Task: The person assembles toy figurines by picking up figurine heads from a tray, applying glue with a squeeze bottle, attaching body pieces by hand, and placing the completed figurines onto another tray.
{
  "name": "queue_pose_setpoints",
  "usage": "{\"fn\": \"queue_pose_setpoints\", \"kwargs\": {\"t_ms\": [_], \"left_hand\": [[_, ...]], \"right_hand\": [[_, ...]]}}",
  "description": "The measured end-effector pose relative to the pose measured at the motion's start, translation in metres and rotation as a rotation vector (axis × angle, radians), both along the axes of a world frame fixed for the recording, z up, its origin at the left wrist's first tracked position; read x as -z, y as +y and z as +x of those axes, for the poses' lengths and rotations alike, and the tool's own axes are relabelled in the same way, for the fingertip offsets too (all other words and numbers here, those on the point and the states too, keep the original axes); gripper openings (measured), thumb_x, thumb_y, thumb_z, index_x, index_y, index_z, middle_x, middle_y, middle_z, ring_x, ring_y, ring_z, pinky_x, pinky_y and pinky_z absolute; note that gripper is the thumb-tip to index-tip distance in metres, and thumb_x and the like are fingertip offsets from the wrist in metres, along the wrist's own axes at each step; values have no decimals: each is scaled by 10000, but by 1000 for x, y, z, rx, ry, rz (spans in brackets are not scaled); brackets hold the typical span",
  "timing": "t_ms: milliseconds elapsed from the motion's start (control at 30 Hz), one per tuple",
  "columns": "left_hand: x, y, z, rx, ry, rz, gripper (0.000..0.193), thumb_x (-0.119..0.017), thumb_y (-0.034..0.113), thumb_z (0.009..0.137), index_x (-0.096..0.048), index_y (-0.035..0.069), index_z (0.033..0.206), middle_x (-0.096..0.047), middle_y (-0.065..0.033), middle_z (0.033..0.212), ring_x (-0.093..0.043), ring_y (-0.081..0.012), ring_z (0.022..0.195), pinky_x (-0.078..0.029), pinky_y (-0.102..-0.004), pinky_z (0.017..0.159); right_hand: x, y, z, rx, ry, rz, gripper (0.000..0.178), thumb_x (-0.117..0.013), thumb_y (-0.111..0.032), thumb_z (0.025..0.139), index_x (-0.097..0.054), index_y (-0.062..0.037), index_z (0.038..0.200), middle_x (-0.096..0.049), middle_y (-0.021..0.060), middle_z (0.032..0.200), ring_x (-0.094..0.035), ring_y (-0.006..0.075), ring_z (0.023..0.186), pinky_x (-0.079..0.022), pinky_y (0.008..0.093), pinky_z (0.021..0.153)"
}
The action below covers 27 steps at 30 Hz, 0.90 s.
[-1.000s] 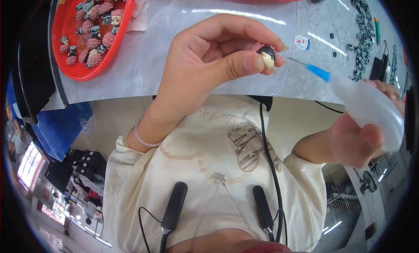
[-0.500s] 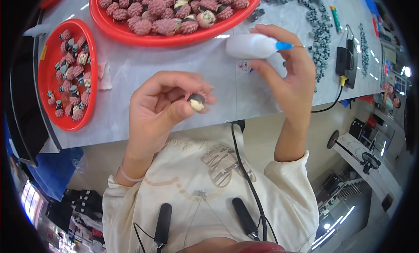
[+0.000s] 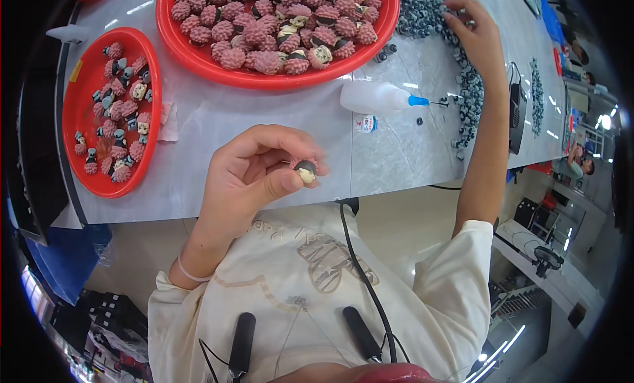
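Note:
My left hand (image 3: 264,168) is closed around a small figurine head (image 3: 306,170), pinched between thumb and fingers. The piece has pink knobbly hair, a dark band and a cream part facing me. At the far right, my right hand (image 3: 472,30) reaches over a heap of small grey-and-black parts (image 3: 426,13), thumb and forefinger apart. Nothing shows between those fingers. Between the hands, a white squeeze bottle (image 3: 373,98) with a blue collar and thin needle tip lies on its side on the table.
A large red tray (image 3: 264,79) at the back holds many pink-haired pieces. On the left, a smaller red tray (image 3: 156,112) carries pink heads joined with grey parts. A black device (image 3: 517,119) stands beyond my right forearm. Another nozzle-topped white bottle (image 3: 69,34) is at the far left.
My right hand has let go of the white bottle, now lying on the table, and moved far and right to the grey parts. My left hand keeps the figurine head.

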<state>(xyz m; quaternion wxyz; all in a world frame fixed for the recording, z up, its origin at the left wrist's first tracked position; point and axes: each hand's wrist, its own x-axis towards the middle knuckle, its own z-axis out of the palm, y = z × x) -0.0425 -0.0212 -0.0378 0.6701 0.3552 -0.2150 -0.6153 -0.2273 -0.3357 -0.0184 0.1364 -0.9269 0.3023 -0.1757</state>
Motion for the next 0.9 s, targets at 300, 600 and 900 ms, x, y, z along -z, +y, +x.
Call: {"fn": "queue_pose_setpoints", "kwargs": {"t_ms": [300, 600, 900], "left_hand": [[-2, 0, -1, 2, -40, 39, 290, -690, 188, 764, -533, 7, 926, -547, -121, 935, -593, -191, 825, -507, -254, 656], [5, 0, 3, 29, -50, -67, 252, -655, 103, 780, -535, -18, 966, -550, -131, 987, -585, -199, 872, -509, -278, 726], [4, 1, 0, 5, -73, -42, 282, -678, 173, 775, -531, -1, 942, -549, -135, 963, -598, -195, 845, -511, -243, 663]], "right_hand": [[-13, 42, -10, 87, -476, 309, 117, -635, 0, 732, -564, 31, 820, -625, 77, 894, -556, 101, 737, -441, 209, 679], [-28, 116, -24, 152, -785, 354, 181, -602, 142, 688, -511, 15, 779, -621, 200, 857, -606, 181, 714, -482, 236, 624], [-3, 157, -35, 40, -879, 917, 272, -608, -118, 810, -548, 48, 1018, -617, 172, 846, -608, 222, 702, -478, 275, 622]]}}
